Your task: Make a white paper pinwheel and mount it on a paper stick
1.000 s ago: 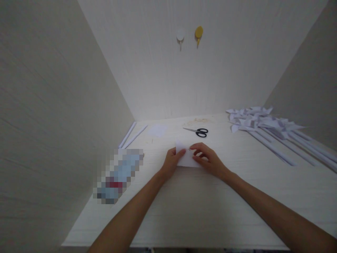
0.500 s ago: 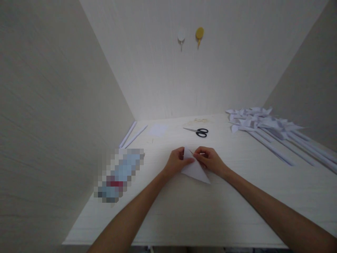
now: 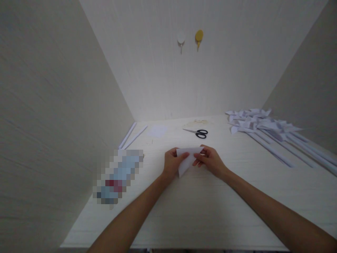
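Left hand (image 3: 172,163) and right hand (image 3: 210,161); fingers of both clamped on folded paper (image 3: 186,159).

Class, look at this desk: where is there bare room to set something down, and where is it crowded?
Bare desk lies in front of both hands, toward the near edge, and between the scissors and the paper pinwheels. The right side is crowded with pinwheels; rolled paper sticks line the left wall.

1. left hand (image 3: 172,164) sits mid-table, fingers curled, thumb pinched forward.
2. right hand (image 3: 210,161) is just beside it, fingers pinched likewise.
3. both forearms stretch from the near edge, converging.
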### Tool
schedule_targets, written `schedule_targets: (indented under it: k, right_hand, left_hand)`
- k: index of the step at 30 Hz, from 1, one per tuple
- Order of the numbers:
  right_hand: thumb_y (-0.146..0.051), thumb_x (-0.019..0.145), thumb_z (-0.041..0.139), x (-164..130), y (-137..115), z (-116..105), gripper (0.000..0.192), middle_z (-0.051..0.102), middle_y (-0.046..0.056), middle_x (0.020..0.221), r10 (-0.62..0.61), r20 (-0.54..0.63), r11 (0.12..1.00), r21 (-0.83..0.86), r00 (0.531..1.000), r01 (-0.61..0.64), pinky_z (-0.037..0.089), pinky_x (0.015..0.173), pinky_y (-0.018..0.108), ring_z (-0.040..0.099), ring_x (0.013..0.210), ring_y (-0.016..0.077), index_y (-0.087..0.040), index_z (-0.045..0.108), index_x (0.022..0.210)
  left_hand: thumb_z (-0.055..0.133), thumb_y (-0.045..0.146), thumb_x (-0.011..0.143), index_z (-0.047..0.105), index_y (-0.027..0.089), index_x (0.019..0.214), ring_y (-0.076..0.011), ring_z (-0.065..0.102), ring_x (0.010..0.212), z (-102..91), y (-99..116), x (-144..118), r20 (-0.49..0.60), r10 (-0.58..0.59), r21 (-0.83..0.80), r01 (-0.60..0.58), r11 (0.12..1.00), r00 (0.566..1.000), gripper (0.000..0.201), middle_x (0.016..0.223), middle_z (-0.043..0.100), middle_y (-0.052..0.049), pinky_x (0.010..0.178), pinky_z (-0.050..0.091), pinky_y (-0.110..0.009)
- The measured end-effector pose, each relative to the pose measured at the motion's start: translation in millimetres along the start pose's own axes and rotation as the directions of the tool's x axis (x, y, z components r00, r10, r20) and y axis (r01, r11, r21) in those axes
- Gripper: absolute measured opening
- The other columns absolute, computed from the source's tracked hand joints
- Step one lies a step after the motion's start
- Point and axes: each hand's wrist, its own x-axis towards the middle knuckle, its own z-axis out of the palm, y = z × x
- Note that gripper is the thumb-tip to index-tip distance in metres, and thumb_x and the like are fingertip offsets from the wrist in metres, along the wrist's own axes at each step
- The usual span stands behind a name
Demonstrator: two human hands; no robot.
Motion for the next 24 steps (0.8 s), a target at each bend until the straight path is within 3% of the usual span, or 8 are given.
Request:
schedule_targets:
  k: [3, 6, 11, 13, 15, 18, 21, 24]
  right_hand:
    - [-0.042, 0.064, 0.062, 1, 4, -1, 0.03, 0.059, -0.001, 0.049, 0.057, 0.013, 0.992, 0.11, 0.998, -0.058, 0.043, 0.039, 0.02, 0.057, 0.041, 0.0119, -0.014, 0.051, 0.066]
    - [-0.047, 0.066, 0.059, 1, 6, -2, 0.034, 0.056, -0.001, 0.042, 0.06, -0.045, 0.985, 0.164, 0.997, -0.052, 0.038, 0.034, 0.02, 0.053, 0.035, 0.011, -0.015, 0.05, 0.058]
    - [-0.04, 0.063, 0.065, 2, 3, -7, 0.029, 0.051, -0.003, 0.038, -0.109, -0.228, 0.993, 0.026, 0.968, 0.117, 0.033, 0.036, 0.019, 0.045, 0.034, 0.0075, -0.016, 0.05, 0.055]
    - [-0.042, 0.065, 0.062, 2, 2, -7, 0.03, 0.05, -0.003, 0.038, -0.121, -0.272, 0.991, 0.023, 0.955, 0.133, 0.033, 0.036, 0.019, 0.044, 0.034, 0.0076, -0.016, 0.051, 0.055]
    - [-0.047, 0.069, 0.054, 2, 1, -6, 0.035, 0.05, -0.002, 0.04, -0.082, -0.22, 0.997, -0.004, 0.972, 0.083, 0.033, 0.037, 0.02, 0.045, 0.035, 0.0084, -0.015, 0.053, 0.055]
    - [-0.046, 0.072, 0.05, 0, 2, 0, 0.035, 0.05, -0.002, 0.04, -0.032, 0.007, 0.962, -0.271, 0.999, 0.033, 0.032, 0.039, 0.02, 0.044, 0.036, 0.0083, -0.014, 0.06, 0.059]
    - [-0.039, 0.075, 0.047, -2, 3, 6, 0.033, 0.05, -0.002, 0.042, -0.042, 0.165, 0.858, -0.5, 0.985, 0.12, 0.031, 0.042, 0.019, 0.042, 0.038, 0.0074, -0.014, 0.063, 0.061]
    - [-0.036, 0.078, 0.043, -4, 3, 9, 0.033, 0.05, -0.002, 0.044, -0.07, 0.2, 0.834, -0.526, 0.977, 0.167, 0.03, 0.042, 0.019, 0.041, 0.04, 0.0074, -0.014, 0.061, 0.062]
  left_hand:
    - [0.069, 0.03, 0.05, 0.055, 0.012, 0.054, -0.0082, 0.045, 0.044, 0.5, 0, -1, -0.002, -0.004, 0.03, 0.004, 1.0, 1.0, 0.023, 0.049, 0.053, 0.002, 0.042, 0.033, -0.021]
    - [0.069, 0.029, 0.049, 0.051, 0.013, 0.047, -0.0061, 0.039, 0.04, 0.5, 1, -1, 0.001, 0.004, 0.091, -0.004, 0.996, 1.0, 0.025, 0.043, 0.046, 0.005, 0.04, 0.029, -0.02]
    - [0.069, 0.031, 0.049, 0.048, 0.013, 0.047, -0.0058, 0.038, 0.041, 0.0, 1, 0, 0.043, 0.017, 0.129, -0.022, 0.991, 0.999, 0.028, 0.043, 0.044, 0.005, 0.038, 0.027, -0.019]
    - [0.069, 0.032, 0.05, 0.048, 0.013, 0.046, -0.0058, 0.038, 0.041, -0.1, 2, -1, 0.043, 0.024, 0.143, -0.03, 0.989, 0.999, 0.028, 0.043, 0.044, 0.004, 0.038, 0.026, -0.019]
    - [0.068, 0.033, 0.052, 0.048, 0.013, 0.047, -0.0056, 0.037, 0.041, -0.6, 2, -1, 0.011, 0.046, 0.155, -0.047, 0.987, 0.999, 0.029, 0.043, 0.044, 0.004, 0.037, 0.026, -0.018]
    - [0.067, 0.035, 0.054, 0.046, 0.013, 0.047, -0.0051, 0.036, 0.04, -1.9, 3, 0, -0.065, 0.081, 0.135, -0.072, 0.988, 0.995, 0.031, 0.042, 0.042, 0.005, 0.036, 0.025, -0.018]
    - [0.067, 0.037, 0.053, 0.042, 0.014, 0.044, -0.0044, 0.033, 0.038, -2.9, 4, 1, -0.115, 0.089, 0.086, -0.079, 0.993, 0.989, 0.035, 0.04, 0.038, 0.006, 0.035, 0.024, -0.018]
    - [0.069, 0.038, 0.051, 0.042, 0.014, 0.043, -0.0045, 0.034, 0.038, -2.2, 4, 1, -0.119, 0.092, 0.053, -0.086, 0.995, 0.989, 0.037, 0.039, 0.038, 0.006, 0.035, 0.025, -0.018]
